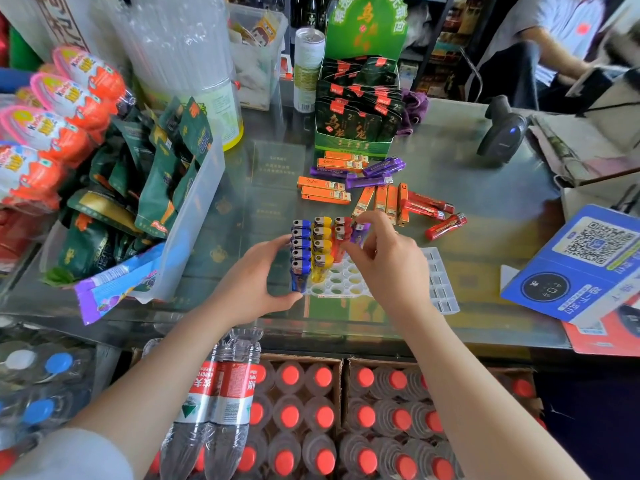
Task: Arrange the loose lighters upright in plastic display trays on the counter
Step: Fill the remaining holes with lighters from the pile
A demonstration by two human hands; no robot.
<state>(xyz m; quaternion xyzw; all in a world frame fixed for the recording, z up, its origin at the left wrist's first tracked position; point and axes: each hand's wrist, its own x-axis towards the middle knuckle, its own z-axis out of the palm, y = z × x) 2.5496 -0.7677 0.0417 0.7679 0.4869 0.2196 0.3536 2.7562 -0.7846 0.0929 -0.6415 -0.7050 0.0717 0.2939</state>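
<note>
A white plastic display tray [341, 282] with round holes lies on the glass counter. Blue lighters [300, 252], yellow lighters [322, 244] and red lighters [341, 233] stand upright in its left rows. My left hand [258, 282] grips the tray's left side, thumb at the front corner. My right hand [384, 258] pinches a purple lighter [360, 233] upright over the tray's far right part. Loose orange lighters [323, 190], purple lighters [375, 173] and red lighters [434, 211] lie flat beyond the tray.
A second clear tray [441, 285] lies to the right, partly under my right hand. A green tea box [353, 147] stands behind the loose lighters, a barcode scanner [502, 133] far right, snack bins left, a blue QR sign [581, 265] right. Bottled water sits below the counter edge.
</note>
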